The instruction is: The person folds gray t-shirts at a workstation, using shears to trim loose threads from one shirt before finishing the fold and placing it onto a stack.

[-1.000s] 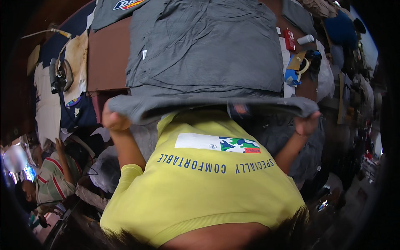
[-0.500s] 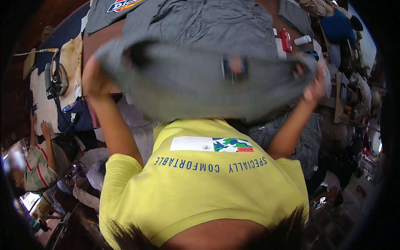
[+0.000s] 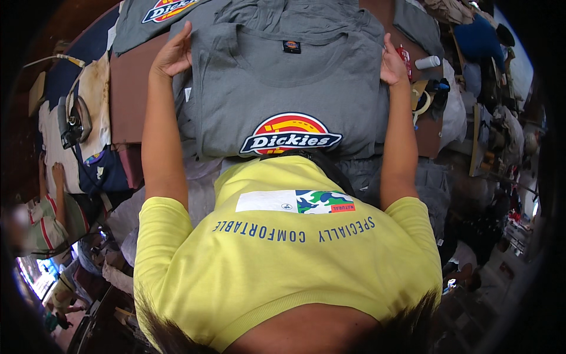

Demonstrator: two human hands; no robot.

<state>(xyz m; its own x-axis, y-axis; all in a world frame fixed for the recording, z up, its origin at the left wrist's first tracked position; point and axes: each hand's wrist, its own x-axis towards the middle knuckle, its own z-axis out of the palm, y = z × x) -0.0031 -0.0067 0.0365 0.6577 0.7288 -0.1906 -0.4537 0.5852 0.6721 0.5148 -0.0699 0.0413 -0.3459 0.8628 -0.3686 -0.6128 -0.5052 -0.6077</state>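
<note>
Bare left hand (image 3: 175, 54) and bare right hand (image 3: 393, 64) are flanking gray fabric T-shirt (image 3: 227, 97), lying print-up over rumpled gray garments (image 3: 312, 17).

Surroundings, wide-angle view. A flat, reddish-brown bench (image 3: 134, 88) extends across the upper centre. At right stands a narrow, straight-edged, light-brown upright panel (image 3: 476, 141); above it, a smooth, pale blue-grey surface (image 3: 522, 44), possibly wall. Lower right: dim, dark-grey floor (image 3: 469, 315). Lower left: bright, bluish-white light (image 3: 42, 276).

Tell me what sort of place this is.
Probably a garment workshop: grey shirts lie layered on a brown table, with what looks like a corded iron at the left.
</note>
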